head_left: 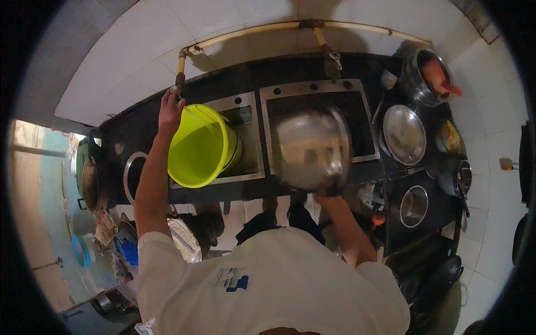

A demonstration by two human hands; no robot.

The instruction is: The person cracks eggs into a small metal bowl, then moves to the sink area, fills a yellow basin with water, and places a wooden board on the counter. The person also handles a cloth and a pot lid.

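Note:
My left hand reaches up to the wall tap, its fingers closed around the tap's end. Just below and to the right of that hand, a bright yellow-green bucket stands tilted in the left steel-rimmed sink. A thin pale streak runs from under the tap into the bucket. My right hand grips the near edge of a large shiny steel bowl, tipped over the right sink. The bowl is blurred, and its near edge partly hides my right fingers.
A second tap hangs from the yellowish wall pipe. On the right counter are stacked steel pots, a round steel lid, a ladle, a whisk and a small steel pot. A metal ring lies left.

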